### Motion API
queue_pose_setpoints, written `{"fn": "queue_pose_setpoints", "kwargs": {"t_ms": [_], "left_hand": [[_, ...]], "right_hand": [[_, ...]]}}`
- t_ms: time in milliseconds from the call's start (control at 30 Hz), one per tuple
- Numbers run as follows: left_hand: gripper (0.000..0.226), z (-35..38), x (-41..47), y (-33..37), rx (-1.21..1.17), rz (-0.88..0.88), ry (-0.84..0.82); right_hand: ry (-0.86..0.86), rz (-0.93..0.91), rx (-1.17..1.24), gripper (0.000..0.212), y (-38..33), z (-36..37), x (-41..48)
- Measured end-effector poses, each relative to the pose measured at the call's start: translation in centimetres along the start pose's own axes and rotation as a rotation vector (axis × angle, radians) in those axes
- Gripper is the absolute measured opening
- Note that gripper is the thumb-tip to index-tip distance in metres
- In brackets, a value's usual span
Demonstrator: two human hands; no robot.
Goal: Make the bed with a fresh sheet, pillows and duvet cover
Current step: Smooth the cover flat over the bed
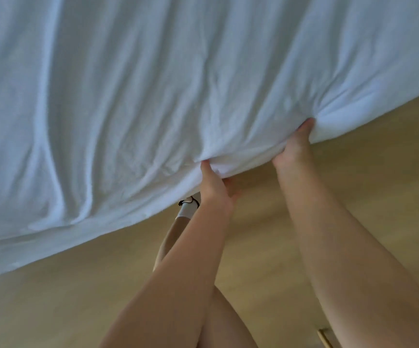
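Observation:
A white sheet (153,96) spreads across the bed and fills the upper part of the view, creased in long folds that run toward its near edge. My left hand (214,185) grips that near edge, thumb on top and fingers curled underneath. A little to the right and higher, my right hand (295,146) grips the same edge, its thumb pressed into the cloth where the folds bunch together. The fingers of both hands are mostly hidden under the sheet.
Pale wooden floor (354,151) lies below the sheet's edge. My leg and a foot in a white sock (187,209) stand on the floor just under my left hand. A small pale object (325,337) shows at the bottom right.

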State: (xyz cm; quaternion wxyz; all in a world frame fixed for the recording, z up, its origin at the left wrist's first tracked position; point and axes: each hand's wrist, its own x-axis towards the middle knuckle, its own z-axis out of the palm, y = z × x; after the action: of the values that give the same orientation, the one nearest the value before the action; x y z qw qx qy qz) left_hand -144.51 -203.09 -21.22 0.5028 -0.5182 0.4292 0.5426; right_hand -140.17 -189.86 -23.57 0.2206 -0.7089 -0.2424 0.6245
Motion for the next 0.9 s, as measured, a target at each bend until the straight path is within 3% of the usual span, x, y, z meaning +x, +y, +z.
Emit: {"fn": "queue_pose_setpoints", "kwargs": {"t_ms": [100, 167, 267, 333, 467, 567, 700, 800, 900], "left_hand": [[0.052, 2.8, 0.1, -2.4, -0.045, -0.031, 0.046], [0.058, 2.6, -0.5, -4.4, 0.064, -0.102, 0.125], [0.05, 1.6, -1.2, -6.1, 0.311, -0.185, 0.275], [0.045, 2.8, -1.2, -5.5, 0.437, -0.145, 0.256], [0.039, 9.5, -1.2, -3.8, 0.621, 0.107, 0.065], [0.051, 15.3, -1.6, -3.7, 0.51, 0.095, 0.02], [0.065, 19.2, -1.1, -6.6, 0.427, 0.082, 0.021], [0.055, 22.2, -0.6, -9.2, 0.304, 0.109, 0.08], [0.051, 26.1, -0.5, -11.0, 0.162, 0.196, 0.16]], "right_hand": [[0.246, -0.022, -0.021, 0.04, 0.1, -3.2, -1.1], [0.287, 0.023, -0.104, 0.032, 0.5, -5.1, -2.0], [0.234, 0.216, -0.127, 0.032, -0.3, -4.8, -0.2], [0.131, 0.289, -0.099, 0.029, -2.4, -4.2, 1.3], [-0.02, 0.132, -0.028, 0.013, -9.6, -6.1, 4.3], [-0.111, 0.021, 0.053, 0.014, -15.3, -7.0, 7.4], [-0.177, -0.053, 0.323, 0.039, -21.2, -8.4, 11.4], [-0.144, 0.018, 0.249, 0.042, -24.9, -9.3, 14.2], [-0.163, 0.116, 0.152, 0.026, -27.3, -10.5, 14.5]]}}
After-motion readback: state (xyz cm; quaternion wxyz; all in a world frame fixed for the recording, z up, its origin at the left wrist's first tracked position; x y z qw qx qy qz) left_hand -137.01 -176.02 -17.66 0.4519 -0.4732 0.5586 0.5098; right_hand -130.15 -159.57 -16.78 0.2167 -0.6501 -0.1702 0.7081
